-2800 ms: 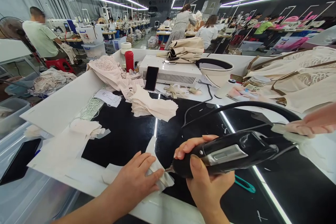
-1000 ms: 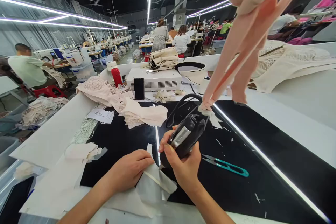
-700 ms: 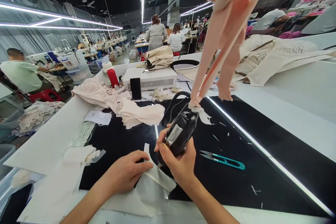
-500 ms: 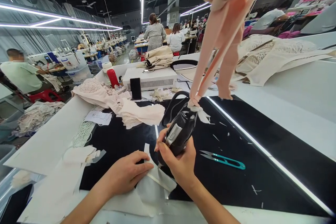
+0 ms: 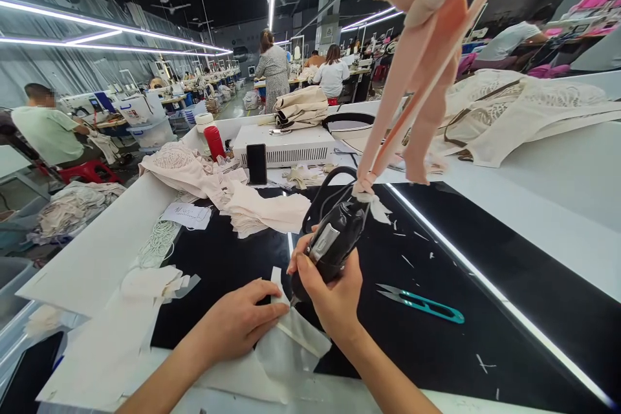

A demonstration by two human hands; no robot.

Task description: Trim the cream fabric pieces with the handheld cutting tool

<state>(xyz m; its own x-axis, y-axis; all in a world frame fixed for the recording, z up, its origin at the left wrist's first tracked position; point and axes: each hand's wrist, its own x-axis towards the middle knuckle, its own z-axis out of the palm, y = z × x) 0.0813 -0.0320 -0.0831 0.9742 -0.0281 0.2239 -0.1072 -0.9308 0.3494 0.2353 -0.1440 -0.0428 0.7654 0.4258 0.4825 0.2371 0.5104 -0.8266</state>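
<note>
My right hand (image 5: 332, 294) is wrapped round a black corded power tool (image 5: 334, 239) with a silver plate on its side. The tool tilts down to a narrow metal tip that meets a pale fabric piece (image 5: 291, 343). My left hand (image 5: 247, 317) holds that fabric flat, thumb and fingertips closed on it just left of the tip. Knotted peach fabric strips (image 5: 383, 116) run up from the tool's top end. To the right of my right hand, turquoise thread snips (image 5: 427, 304) lie on the black work surface (image 5: 485, 310).
Beige cut pieces (image 5: 266, 207) and a lace garment part (image 5: 169, 162) lie at the back left. A phone (image 5: 257, 163) leans on a white vented box (image 5: 291, 145) near a red bottle (image 5: 214, 142). More lace garments (image 5: 524, 110) lie back right. People sit and stand beyond.
The view has turned slightly left, so the table things appear farther right. Both hands keep nearly the same hold on tool and fabric. A standing person in the background has shifted left.
</note>
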